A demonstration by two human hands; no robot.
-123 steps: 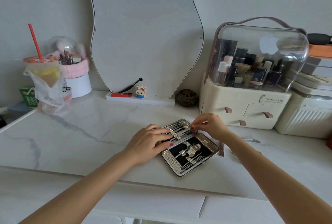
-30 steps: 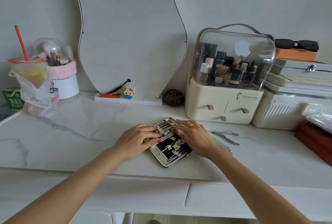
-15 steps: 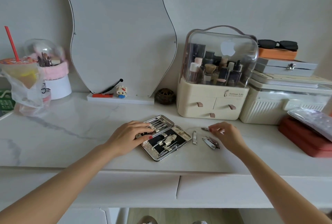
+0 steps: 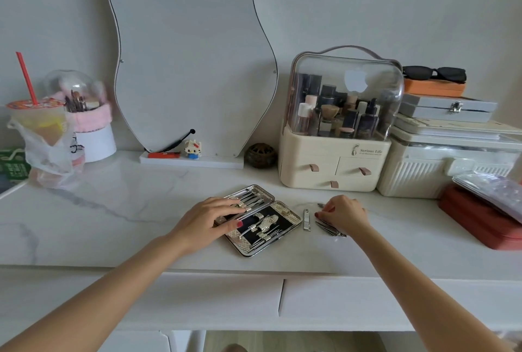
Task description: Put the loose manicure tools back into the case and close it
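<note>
White marble-patterned surface (image 4: 113, 210) runs along a pale wall, with a wavy-edged mirror (image 4: 192, 55) leaning at the back. Right of it stands a cream cosmetics organiser (image 4: 336, 165) with a clear domed lid, and beside that a ribbed white storage box (image 4: 440, 173) stacked with flat cases and sunglasses (image 4: 435, 72). At far left, an iced drink (image 4: 36, 120) with a red straw sits in a plastic bag in front of a domed brush holder (image 4: 90, 125).

Near the front edge, the manicure case (image 4: 260, 220) lies open and flat, with metal tools strapped into both halves. The left hand (image 4: 209, 221) rests on the case's left side, fingers straight and spread across the far half. Just right of the case lies a small nail clipper (image 4: 307, 219), and beside it a larger clipper (image 4: 330, 228) partly under the right hand (image 4: 344, 214). That hand's fingers curl down onto a pair of nippers (image 4: 320, 205), of which only the tip shows; whether they actually grip it cannot be told.
</note>
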